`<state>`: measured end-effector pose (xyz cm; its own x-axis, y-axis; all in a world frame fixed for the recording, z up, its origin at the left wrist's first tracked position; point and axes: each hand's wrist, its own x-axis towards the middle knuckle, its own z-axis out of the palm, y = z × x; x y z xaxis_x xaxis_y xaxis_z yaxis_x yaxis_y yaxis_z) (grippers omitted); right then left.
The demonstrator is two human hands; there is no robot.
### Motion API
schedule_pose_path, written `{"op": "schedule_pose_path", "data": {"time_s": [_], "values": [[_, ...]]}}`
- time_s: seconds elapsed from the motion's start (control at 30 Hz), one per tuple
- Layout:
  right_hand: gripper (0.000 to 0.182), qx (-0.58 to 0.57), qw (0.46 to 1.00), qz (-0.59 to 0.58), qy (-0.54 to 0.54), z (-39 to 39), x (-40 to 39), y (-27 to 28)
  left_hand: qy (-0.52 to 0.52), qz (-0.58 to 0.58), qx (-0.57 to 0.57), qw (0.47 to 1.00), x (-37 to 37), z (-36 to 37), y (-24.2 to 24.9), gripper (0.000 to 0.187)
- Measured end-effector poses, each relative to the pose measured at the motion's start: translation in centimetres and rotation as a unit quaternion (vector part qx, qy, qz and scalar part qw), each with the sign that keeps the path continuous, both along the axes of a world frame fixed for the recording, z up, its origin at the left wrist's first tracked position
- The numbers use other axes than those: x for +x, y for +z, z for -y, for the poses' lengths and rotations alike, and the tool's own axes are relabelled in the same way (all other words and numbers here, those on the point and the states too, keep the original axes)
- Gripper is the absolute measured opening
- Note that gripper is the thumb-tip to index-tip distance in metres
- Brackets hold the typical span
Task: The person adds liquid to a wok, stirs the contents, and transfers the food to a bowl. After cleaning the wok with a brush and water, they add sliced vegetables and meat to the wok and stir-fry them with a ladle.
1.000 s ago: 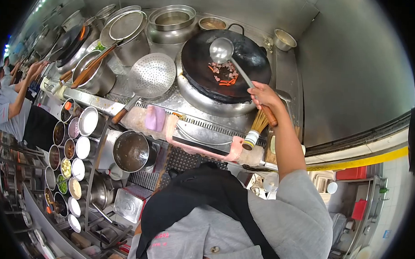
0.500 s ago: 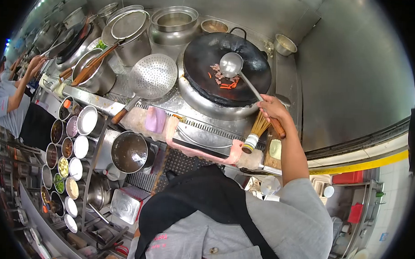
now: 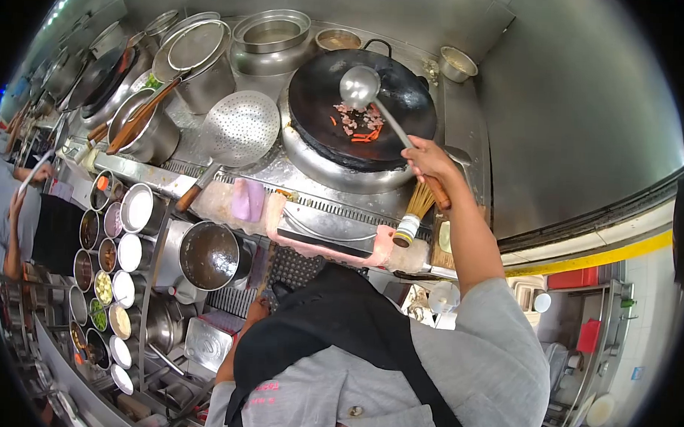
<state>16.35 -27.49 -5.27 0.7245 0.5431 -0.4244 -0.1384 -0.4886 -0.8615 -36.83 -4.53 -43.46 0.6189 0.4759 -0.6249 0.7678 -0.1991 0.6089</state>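
Observation:
My right hand (image 3: 428, 158) is closed around the handle of a metal ladle (image 3: 360, 86). The ladle's bowl hangs over a black wok (image 3: 406, 99) set on the stove, just behind bits of meat (image 3: 349, 125) and orange strips (image 3: 367, 136), perhaps carrot. Below that hand, a bamboo wok brush (image 3: 418, 209) rests on the stove's front edge. Low beside the black apron, part of my left hand (image 3: 257, 310) shows; its fingers are too hidden to make out. A perforated strainer (image 3: 241, 129) with a wooden handle lies left of the wok.
A dark pot (image 3: 208, 255) stands in front of the stove. Several small containers of ingredients (image 3: 103, 288) line the left shelf. Pale cloths (image 3: 247, 200) lie along the stove's edge. Farther left, another person (image 3: 18, 202) holds a long tool. A metal wall (image 3: 586, 124) closes off the right.
The ladle's bowl has shifted back from the food, uncovering more meat. My left forearm and hand have come into view beside the apron. The other person's arms have lowered.

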Motion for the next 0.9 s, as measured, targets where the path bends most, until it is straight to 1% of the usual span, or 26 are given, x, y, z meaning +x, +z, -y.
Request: {"op": "schedule_pose_path", "data": {"time_s": [0.03, 0.07, 0.1, 0.13, 0.17, 0.23, 0.27, 0.33, 0.37, 0.43, 0.5, 0.53, 0.57, 0.6, 0.63, 0.67, 0.73, 0.77, 0.83, 0.9], "values": [[0.022, -0.041, 0.998, 0.036, 0.023, -0.2, -0.7, -0.1, 0.001, 0.001, 0.009, 1.000, 1.0, 0.0, 0.2, 0.030], [0.019, -0.043, 0.998, 0.011, 0.044, 0.1, -0.3, -1.0, 0.003, 0.002, 0.018, 1.000, 1.8, 0.1, 0.5, 0.031], [0.024, -0.059, 0.997, 0.014, 0.051, 0.9, -0.7, -0.1, 0.010, 0.011, -0.009, 1.000, 2.0, -0.2, -1.5, 0.032], [0.030, -0.076, 0.995, 0.018, 0.060, 1.8, -1.2, 0.9, 0.020, 0.022, -0.038, 0.999, 2.4, -0.3, -4.6, 0.033], [0.036, -0.077, 0.995, 0.040, 0.043, 2.8, -1.2, 1.1, 0.029, 0.032, -0.068, 0.997, 2.9, -0.4, -7.3, 0.034], [0.050, -0.079, 0.994, 0.076, 0.008, 4.6, -1.2, 1.0, -0.058, 0.093, -0.015, 0.994, 5.5, 1.3, -1.2, 0.036], [0.055, -0.099, 0.987, 0.124, -0.004, 5.0, -1.1, 0.6, -0.098, 0.124, 0.015, 0.987, 7.4, 2.4, 3.9, 0.036], [0.065, -0.135, 0.966, 0.219, -0.027, 5.4, -0.7, -0.4, -0.147, 0.134, 0.002, 0.980, 10.0, 4.3, 3.1, 0.038], [0.065, -0.137, 0.969, 0.204, -0.012, 5.4, -0.6, -0.8, -0.170, 0.141, -0.004, 0.975, 11.5, 5.3, 2.7, 0.039], [0.065, -0.143, 0.974, 0.176, 0.020, 5.3, -0.3, -1.3, -0.274, 0.151, -0.012, 0.950, 15.5, 7.5, 5.2, 0.040], [0.066, -0.083, 0.990, 0.115, 0.022, 4.9, 0.0, -0.5, -0.365, 0.194, -0.008, 0.911, 18.9, 10.2, 8.3, 0.041], [0.067, -0.052, 0.995, 0.083, 0.022, 4.6, 0.2, -0.5, -0.399, 0.229, -0.004, 0.888, 20.0, 11.8, 8.1, 0.044], [0.067, -0.090, 0.981, 0.172, 0.028, 4.2, 1.3, -1.2, -0.433, 0.263, 0.001, 0.862, 21.1, 13.3, 7.8, 0.047], [0.067, -0.128, 0.957, 0.258, 0.034, 3.6, 2.9, -2.2, -0.441, 0.304, 0.008, 0.844, 21.9, 15.1, 6.9, 0.052], [0.066, -0.150, 0.939, 0.307, 0.045, 3.4, 3.5, -2.8, -0.449, 0.345, 0.014, 0.824, 22.7, 16.6, 7.1, 0.059], [0.066, -0.174, 0.917, 0.356, 0.053, 3.2, 4.1, -3.3, -0.464, 0.304, -0.001, 0.832, 23.4, 17.7, 7.4, 0.061], [0.065, -0.190, 0.900, 0.384, 0.082, 3.0, 4.3, -3.5, -0.491, 0.221, -0.032, 0.842, 24.9, 18.6, 11.1, 0.066], [0.064, -0.162, 0.897, 0.394, 0.114, 3.3, 3.7, -2.9, -0.522, 0.149, -0.023, 0.839, 25.7, 19.3, 10.9, 0.067], [0.061, -0.106, 0.889, 0.410, 0.177, 4.5, 0.8, -0.7, -0.532, 0.158, 0.004, 0.832, 25.8, 20.4, 9.2, 0.063], [0.062, -0.165, 0.901, 0.367, 0.160, 5.1, -2.2, 0.8, -0.540, 0.151, 0.024, 0.828, 26.2, 21.3, 7.4, 0.059]]}}
